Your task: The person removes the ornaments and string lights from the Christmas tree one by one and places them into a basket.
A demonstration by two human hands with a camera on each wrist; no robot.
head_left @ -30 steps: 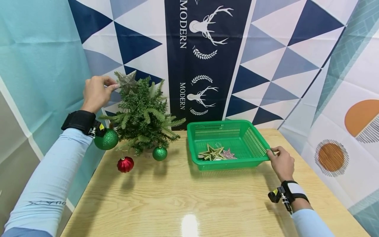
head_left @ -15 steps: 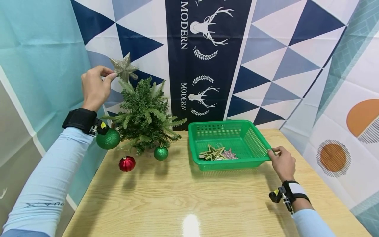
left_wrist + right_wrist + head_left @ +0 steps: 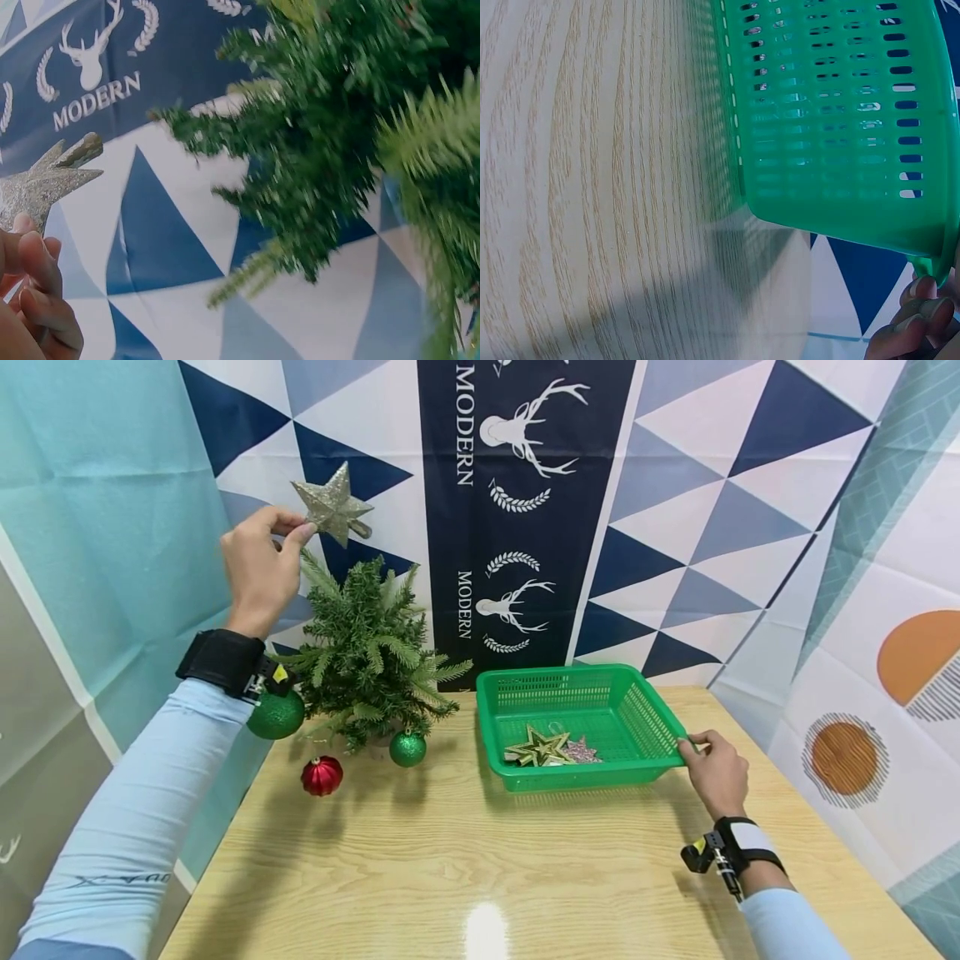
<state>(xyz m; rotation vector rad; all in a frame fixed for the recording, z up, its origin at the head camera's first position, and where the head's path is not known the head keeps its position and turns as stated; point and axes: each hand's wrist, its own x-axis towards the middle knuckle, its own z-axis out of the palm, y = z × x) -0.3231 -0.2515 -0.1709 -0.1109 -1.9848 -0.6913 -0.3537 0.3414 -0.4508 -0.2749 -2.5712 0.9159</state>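
Observation:
My left hand [image 3: 262, 564] pinches one point of a glittery silver-gold star tree topper [image 3: 332, 507] between thumb and fingers. The topper is held above and left of the tip of a small artificial Christmas tree [image 3: 367, 643], its short tube pointing down to the right. In the left wrist view the star topper [image 3: 45, 184] shows partly at the left edge, apart from the branches. At the right, my right hand [image 3: 716, 772] grips the near right corner rim of a green plastic basket [image 3: 585, 772]; the right wrist view shows fingertips [image 3: 922, 289] curled at that rim.
A gold star ornament [image 3: 538, 747] and a pink glittery one [image 3: 580, 752] lie in the basket. From the tree's lower branches hang a large green bauble [image 3: 277, 717], a red bauble [image 3: 322, 776] and a smaller green bauble [image 3: 407, 748]. Patterned cloth walls surround the wooden table [image 3: 420, 868].
My left hand has lifted the star topper up from the treetop, then moved it slightly right and higher. The right hand stays on the basket rim.

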